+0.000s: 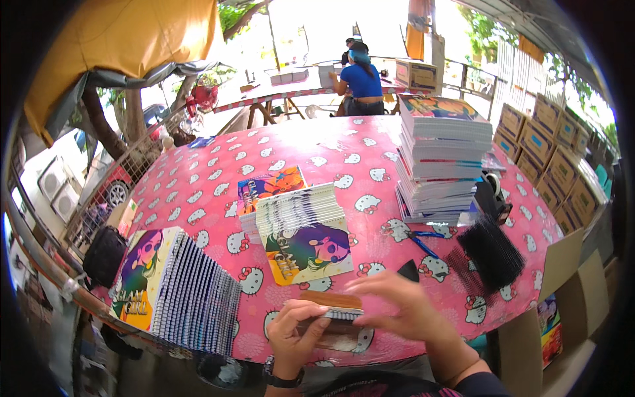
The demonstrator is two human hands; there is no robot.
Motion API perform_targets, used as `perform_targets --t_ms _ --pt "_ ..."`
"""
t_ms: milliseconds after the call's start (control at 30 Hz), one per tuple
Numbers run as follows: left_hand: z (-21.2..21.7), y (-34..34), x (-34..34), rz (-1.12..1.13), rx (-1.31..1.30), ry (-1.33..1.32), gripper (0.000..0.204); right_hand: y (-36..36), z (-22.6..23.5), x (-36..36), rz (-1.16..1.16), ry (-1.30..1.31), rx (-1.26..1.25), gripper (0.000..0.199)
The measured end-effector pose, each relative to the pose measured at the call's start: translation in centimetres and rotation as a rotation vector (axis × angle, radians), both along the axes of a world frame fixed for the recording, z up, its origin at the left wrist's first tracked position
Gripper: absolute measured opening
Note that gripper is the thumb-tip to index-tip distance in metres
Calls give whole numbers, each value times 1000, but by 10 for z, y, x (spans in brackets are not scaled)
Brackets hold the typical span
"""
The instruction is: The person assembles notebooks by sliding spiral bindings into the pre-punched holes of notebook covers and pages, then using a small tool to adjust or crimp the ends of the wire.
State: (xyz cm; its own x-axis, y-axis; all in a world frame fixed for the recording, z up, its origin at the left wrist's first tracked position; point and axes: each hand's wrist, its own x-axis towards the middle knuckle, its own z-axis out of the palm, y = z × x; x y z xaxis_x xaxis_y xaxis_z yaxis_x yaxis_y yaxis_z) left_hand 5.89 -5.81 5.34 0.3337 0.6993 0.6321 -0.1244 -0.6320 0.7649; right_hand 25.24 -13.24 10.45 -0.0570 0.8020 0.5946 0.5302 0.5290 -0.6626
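Note:
My left hand [296, 329] is closed on the near left end of a notebook [344, 315]. The notebook is seen edge-on, with wire loops along its spine and a brown, wood-like surface behind it. At the notebook's right end is my right hand [397, 306], fingers apart and slightly blurred; whether it touches is unclear. Just beyond lies a fanned stack of wire-bound notebooks [307, 251] with a colourful cover. To the left leans a long row of bound notebooks [198, 298]. Blue-handled pliers [424, 243] lie to the right, beside black wire binding strips [493, 255].
A tall stack of unbound books [440, 165] stands at the back right, beside a black tape dispenser [493, 195]. Cardboard boxes [542, 142] are piled beyond the right edge. An open carton [529, 337] stands near right. A person in blue [362, 79] works at a far table.

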Motion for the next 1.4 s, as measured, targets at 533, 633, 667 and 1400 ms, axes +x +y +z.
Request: perform_targets --t_ms 533,633,667,1400 --pt "-16 -3 7 -163 -115 -104 15 7 -2 -21 143 -168 52 39" --pt "-18 -2 2 -104 -63 -58 17 7 -4 -24 143 -201 102 40" --pt "-19 -3 -1 -69 -41 -44 17 7 -3 -24 120 -213 129 40" --pt "23 -21 -120 389 -192 -510 32 124 128 -106 375 671 351 20"
